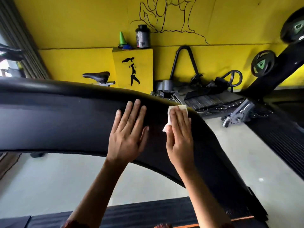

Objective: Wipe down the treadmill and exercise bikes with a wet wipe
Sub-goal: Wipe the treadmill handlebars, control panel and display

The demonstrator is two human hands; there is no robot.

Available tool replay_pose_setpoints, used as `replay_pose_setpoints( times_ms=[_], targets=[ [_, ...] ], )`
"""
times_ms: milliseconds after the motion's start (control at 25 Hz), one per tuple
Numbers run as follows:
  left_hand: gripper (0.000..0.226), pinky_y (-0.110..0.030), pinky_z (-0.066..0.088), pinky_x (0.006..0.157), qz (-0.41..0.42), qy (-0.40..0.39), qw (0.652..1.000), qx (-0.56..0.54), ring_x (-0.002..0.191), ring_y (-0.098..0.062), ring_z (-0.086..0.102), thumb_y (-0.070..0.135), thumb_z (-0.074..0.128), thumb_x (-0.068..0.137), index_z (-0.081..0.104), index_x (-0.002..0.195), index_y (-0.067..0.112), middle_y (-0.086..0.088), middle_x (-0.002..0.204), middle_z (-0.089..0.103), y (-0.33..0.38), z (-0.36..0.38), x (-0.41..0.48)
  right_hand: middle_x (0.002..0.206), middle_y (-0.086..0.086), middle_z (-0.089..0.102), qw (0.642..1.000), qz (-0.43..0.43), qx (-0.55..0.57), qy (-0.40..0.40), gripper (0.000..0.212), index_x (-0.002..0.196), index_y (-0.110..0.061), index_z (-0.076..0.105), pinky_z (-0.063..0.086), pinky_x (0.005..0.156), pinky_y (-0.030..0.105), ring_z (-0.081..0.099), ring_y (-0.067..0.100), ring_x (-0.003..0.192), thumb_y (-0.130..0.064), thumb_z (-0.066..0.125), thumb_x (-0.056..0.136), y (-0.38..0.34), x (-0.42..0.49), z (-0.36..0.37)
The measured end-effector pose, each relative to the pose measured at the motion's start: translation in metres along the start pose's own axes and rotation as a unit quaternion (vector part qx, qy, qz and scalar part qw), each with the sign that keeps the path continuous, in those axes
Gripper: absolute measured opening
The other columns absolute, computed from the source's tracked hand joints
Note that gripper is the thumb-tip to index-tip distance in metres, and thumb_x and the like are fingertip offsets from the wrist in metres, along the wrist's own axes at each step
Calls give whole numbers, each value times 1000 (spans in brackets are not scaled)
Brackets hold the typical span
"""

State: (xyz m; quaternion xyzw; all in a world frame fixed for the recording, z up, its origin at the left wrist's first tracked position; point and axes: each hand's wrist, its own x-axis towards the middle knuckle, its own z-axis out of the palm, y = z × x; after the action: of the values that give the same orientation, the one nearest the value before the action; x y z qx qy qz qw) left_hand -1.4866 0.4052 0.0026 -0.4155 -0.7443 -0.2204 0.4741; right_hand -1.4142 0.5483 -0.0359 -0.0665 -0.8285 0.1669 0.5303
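The treadmill's black console panel (57,122) curves across the middle of the view. My left hand (128,132) lies flat on it with straight, spread fingers. Just to its right, my right hand (179,134) presses a white wet wipe (169,116) against the panel near its upper right edge, fingers straight over the wipe. The treadmill belt (148,211) shows at the bottom. An exercise bike's black saddle (97,76) stands behind the console by the yellow wall.
A dark tub (142,36) and a green cone (122,39) sit on a yellow ledge. Metal attachments and weight bars (210,96) lie on the floor to the right. Weight plates (263,63) hang on a black frame at far right.
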Motion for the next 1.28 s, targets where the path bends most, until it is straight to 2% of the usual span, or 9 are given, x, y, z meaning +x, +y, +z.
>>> replay_pose_setpoints(
  times_ms=[120,320,560,680,760,960,1040,1200,1280],
  targets=[
    [53,-38,13,118,19,55,998,14,142,-27,24,25,53,94,42,140,1,-16,148,32,1,21,-14,149,12,34,996,-21,13,83,43,141,-2,39,21,117,49,25,28,143,-21,33,103,13,-12,18],
    [51,-33,4,119,8,150,988,35,139,-33,26,21,50,94,44,139,-1,-22,146,38,2,43,-19,150,11,38,986,-160,2,57,45,142,-4,40,17,119,38,26,26,143,-24,35,102,0,26,29],
    [53,-33,5,119,10,158,987,30,140,-33,25,25,48,94,43,138,-5,-24,147,36,17,51,-23,153,11,30,990,-20,-10,136,45,145,-4,33,23,115,52,21,27,145,-21,31,103,62,-44,19],
    [48,-38,14,119,65,147,986,34,139,-33,29,20,48,94,47,134,-7,-25,144,40,23,59,-16,153,9,30,992,-90,-6,86,45,145,-5,35,17,119,44,19,26,145,-20,33,103,30,-9,19],
    [49,-39,13,119,58,151,987,20,139,-34,27,19,48,93,46,135,-8,-25,144,38,30,67,-18,153,8,32,989,-123,-13,84,44,145,-7,36,17,119,41,21,24,145,-21,34,103,36,0,16],
    [54,-40,15,119,87,127,988,8,141,-33,24,17,53,91,42,138,-7,-20,148,32,43,79,-33,153,12,31,976,84,-18,201,45,145,-2,32,28,112,54,23,24,145,-19,29,103,112,-75,16],
    [54,-40,15,119,97,120,988,2,141,-33,25,17,54,90,42,138,-7,-19,148,32,48,82,-34,152,13,31,971,114,-14,210,45,145,0,31,28,111,55,21,26,145,-16,31,102,111,-75,18],
    [53,-39,13,118,98,104,990,-18,141,-34,22,17,49,91,42,139,-5,-21,149,29,57,90,-40,154,14,29,994,-47,-5,102,46,145,-1,33,17,118,47,17,28,146,-19,29,103,72,-28,10],
    [52,-38,11,118,100,89,991,-28,142,-34,20,16,49,91,43,139,-2,-21,149,27,61,94,-47,155,12,27,994,-51,-3,97,46,146,-4,31,16,119,44,16,25,146,-20,27,103,81,-32,6]
  ],
)
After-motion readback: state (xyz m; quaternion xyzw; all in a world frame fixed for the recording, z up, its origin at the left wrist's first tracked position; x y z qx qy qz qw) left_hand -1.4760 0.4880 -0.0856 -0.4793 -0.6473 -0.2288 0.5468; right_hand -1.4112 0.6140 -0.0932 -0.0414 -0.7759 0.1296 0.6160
